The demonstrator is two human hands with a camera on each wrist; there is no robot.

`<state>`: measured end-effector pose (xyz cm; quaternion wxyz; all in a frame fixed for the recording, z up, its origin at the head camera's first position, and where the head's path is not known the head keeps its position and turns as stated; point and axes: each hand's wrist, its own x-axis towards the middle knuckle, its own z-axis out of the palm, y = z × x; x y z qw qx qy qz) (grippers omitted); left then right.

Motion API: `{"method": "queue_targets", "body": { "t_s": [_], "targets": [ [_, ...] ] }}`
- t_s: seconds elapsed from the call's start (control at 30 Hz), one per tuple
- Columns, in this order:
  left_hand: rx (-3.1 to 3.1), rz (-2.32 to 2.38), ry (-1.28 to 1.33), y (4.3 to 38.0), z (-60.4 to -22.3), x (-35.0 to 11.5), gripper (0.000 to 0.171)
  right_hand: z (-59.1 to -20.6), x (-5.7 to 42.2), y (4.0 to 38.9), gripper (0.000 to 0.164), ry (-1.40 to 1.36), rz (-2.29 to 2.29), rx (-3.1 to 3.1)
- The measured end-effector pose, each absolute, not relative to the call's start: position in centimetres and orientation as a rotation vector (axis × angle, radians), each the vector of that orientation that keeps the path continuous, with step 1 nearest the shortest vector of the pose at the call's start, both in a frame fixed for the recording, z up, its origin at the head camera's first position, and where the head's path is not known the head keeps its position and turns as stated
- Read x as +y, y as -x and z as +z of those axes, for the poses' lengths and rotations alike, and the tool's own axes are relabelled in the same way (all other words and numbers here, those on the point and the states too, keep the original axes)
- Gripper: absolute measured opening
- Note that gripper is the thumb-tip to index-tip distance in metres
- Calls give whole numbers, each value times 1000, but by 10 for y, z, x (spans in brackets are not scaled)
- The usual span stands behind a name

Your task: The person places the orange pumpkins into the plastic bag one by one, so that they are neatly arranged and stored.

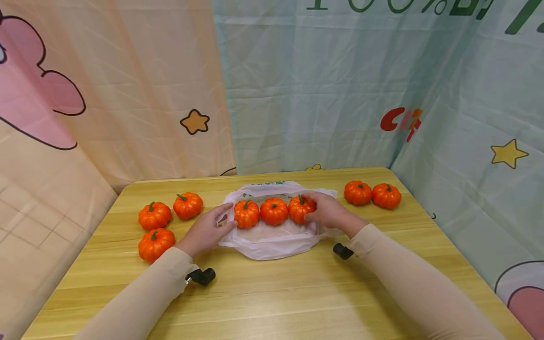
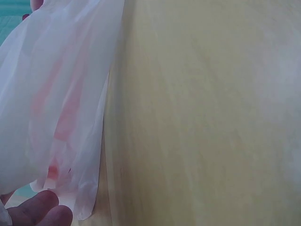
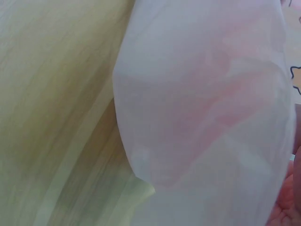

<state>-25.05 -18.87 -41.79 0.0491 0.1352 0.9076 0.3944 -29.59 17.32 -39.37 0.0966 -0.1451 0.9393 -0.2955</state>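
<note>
Pumpkins (image 1: 274, 211), three orange ones, sat side by side in the mouth of a thin white bag (image 1: 272, 250) on the wooden table (image 1: 272, 293). The right hand (image 1: 331, 211) gripped the right-end pumpkin (image 1: 299, 210), fingers over its far side and thumb on the near one. The left hand (image 1: 206, 233) was at the other end, thumb and forefinger apart at the bag's edge, just beside the left-end pumpkin (image 1: 246, 215); whether they pinched the film, I could not tell.

By count, the work looked partway along: three pumpkins were within the bag, one of them in the fingers' grip, and five lay outside. Of these, three loose pumpkins (image 1: 154, 216) were left of the bag and a pair (image 1: 358, 192) lay close together on its right.

Only the head view showed the full row, the stems and those five. The left wrist view added the bag's creased side, with reddish shapes through the film and fingertips (image 2: 42, 201) near its lower end. The right wrist view showed pinkish patches through the film, but not the grip itself.
</note>
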Motion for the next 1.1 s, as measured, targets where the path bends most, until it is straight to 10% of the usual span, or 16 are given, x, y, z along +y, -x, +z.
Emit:
{"method": "queue_targets", "body": {
  "t_s": [1.1],
  "targets": [
    [2776, 1206, -422, 249, -418, -189, 67, -357, 185, 280, 69, 446, -914, 2723]
  ]
}}
